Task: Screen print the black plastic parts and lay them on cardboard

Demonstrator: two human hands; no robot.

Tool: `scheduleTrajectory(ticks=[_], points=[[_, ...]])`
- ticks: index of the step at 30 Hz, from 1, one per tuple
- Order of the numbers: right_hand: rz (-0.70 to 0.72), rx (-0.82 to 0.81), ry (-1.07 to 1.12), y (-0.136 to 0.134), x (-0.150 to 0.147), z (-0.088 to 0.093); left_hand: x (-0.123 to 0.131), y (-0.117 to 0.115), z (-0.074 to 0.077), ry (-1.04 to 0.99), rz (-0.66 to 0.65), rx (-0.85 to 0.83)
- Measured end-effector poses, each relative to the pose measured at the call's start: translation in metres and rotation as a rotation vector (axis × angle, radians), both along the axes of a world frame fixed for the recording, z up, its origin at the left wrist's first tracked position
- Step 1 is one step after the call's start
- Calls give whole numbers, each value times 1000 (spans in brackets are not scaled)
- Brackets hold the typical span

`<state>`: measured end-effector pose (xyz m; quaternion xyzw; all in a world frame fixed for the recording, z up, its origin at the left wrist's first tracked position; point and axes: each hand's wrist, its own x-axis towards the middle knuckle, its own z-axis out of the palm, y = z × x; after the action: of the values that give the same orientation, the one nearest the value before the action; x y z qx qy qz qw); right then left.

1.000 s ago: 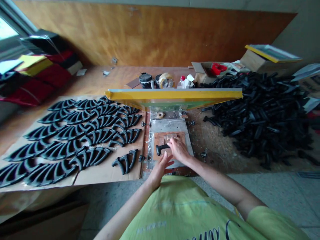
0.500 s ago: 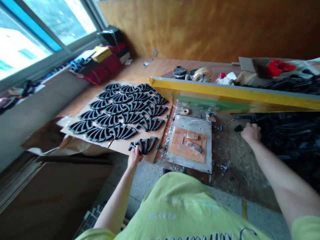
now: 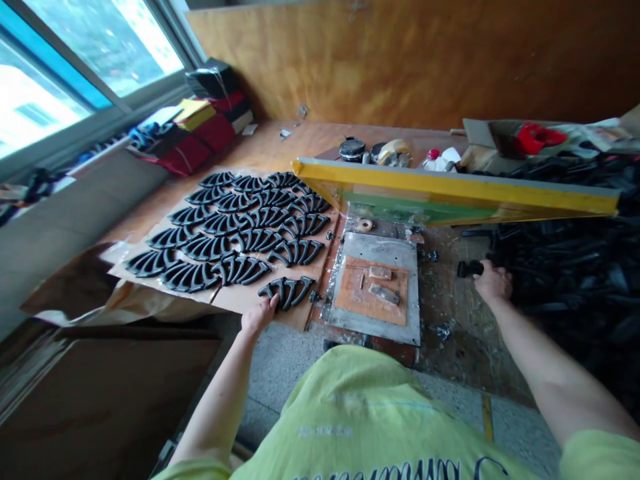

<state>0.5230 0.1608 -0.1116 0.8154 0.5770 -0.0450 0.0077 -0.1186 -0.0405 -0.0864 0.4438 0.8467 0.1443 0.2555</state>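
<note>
My left hand rests at the near edge of the cardboard sheet, its fingertips touching the end of a black curved plastic part in the front row. My right hand reaches to the right and is closed on a black plastic part at the edge of the big black pile. Between my hands lies the metal plate with an orange pad and small blocks, with nothing on it. Above it the yellow-framed screen stands tilted up.
Several rows of black curved parts cover the cardboard on the left. Jars, a tape roll and a bottle stand behind the screen. Red and yellow fabric stacks lie by the window. A cardboard box with something red sits far right.
A second ago both hands were on a black part at the plate. The left hand has set it down on the cardboard. The right hand has reached to the pile and closed on another part.
</note>
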Motion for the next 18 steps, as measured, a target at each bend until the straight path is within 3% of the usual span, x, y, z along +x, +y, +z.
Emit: scheduleTrajectory(ticks=[5, 8, 10, 12, 14, 18], points=[[99, 1, -48, -29, -14, 14, -4, 2, 14, 199, 9, -193], [230, 149, 3, -52, -53, 35, 0, 16, 24, 225, 0, -117], [407, 236, 63, -67, -95, 51, 12, 37, 38, 155, -43, -4], [664, 257, 131, -79, -142, 62, 32, 65, 62, -24, -75, 179], [877, 234, 169, -87, -182, 68, 60, 98, 97, -306, -83, 469], [1033, 154, 133, -91, -227, 66, 116, 151, 175, -688, -183, 828]])
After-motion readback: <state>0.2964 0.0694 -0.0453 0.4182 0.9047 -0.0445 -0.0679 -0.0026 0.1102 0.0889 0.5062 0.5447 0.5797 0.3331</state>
